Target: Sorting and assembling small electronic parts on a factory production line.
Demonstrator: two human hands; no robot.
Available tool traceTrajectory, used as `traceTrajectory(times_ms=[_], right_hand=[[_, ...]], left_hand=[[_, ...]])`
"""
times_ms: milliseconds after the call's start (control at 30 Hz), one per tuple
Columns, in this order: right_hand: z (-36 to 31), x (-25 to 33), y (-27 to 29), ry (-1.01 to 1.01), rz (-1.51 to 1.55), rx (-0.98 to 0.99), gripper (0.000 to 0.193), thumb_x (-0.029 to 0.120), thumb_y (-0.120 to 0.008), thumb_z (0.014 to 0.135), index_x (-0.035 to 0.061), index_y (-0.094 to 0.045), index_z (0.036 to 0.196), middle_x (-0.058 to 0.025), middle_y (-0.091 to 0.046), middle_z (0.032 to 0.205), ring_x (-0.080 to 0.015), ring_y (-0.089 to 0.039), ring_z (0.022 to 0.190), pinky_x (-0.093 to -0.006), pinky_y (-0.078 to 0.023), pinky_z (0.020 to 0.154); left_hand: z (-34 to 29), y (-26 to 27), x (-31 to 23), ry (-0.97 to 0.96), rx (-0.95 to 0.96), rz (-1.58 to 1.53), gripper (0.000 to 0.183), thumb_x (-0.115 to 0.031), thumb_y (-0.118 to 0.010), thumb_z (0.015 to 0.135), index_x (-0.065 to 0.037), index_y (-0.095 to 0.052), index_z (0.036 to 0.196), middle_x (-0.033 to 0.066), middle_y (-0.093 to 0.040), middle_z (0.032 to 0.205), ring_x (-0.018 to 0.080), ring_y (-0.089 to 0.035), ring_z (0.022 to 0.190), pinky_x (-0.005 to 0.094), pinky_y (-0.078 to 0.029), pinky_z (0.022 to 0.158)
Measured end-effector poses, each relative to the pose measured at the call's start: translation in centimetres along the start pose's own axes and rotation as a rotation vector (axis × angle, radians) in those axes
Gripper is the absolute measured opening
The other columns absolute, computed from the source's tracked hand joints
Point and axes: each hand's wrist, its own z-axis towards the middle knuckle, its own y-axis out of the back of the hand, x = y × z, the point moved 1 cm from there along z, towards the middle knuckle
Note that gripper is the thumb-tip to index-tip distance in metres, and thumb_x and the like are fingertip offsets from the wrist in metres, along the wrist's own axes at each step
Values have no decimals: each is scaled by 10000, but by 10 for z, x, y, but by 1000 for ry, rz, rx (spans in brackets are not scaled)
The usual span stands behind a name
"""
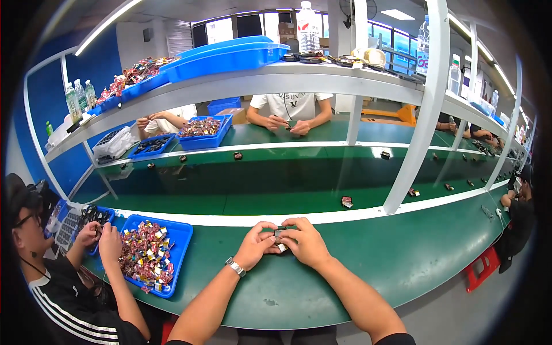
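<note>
Just in front of me, over the green worktop (356, 259), my left hand (257, 246) and my right hand (306, 242) meet around a small black electronic part (280, 232). Fingers of both hands are closed on it from either side. A white and yellowish piece (282, 248) shows below the fingertips; whether it is joined to the black part is hard to make out. Much of the held part is hidden behind the fingers. A watch with a metal band (234, 265) is on my left wrist.
To my left stands a blue tray (185, 238) heaped with small red, yellow and white parts. A co-worker (63, 287) sits beside it, handling parts. Beyond a white rail, scattered small parts (347, 202) lie on a green conveyor belt (276, 201). A shelf (345, 80) with posts spans overhead.
</note>
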Motion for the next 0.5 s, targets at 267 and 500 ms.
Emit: traceTrajectory(times_ms=[267,500], right_hand=[[-3,-2,3,-71,23,36,119,126,-695,825,81,-737,926,-46,-606,1153,-241,-558,1093,-349,-503,883],[-1,0,11,-41,100,101,135,156,-692,840,75,-727,943,-46,-604,1165,-248,-542,1125,-360,-477,929]], left_hand=[[0,-4,0,-34,25,87,120,-58,-532,972,-43,-547,1090,93,-645,1035,180,-648,909,337,-574,802],[0,3,3,3,46,22,71,-92,-552,976,-44,-547,1029,74,-644,983,161,-653,848,319,-582,771]])
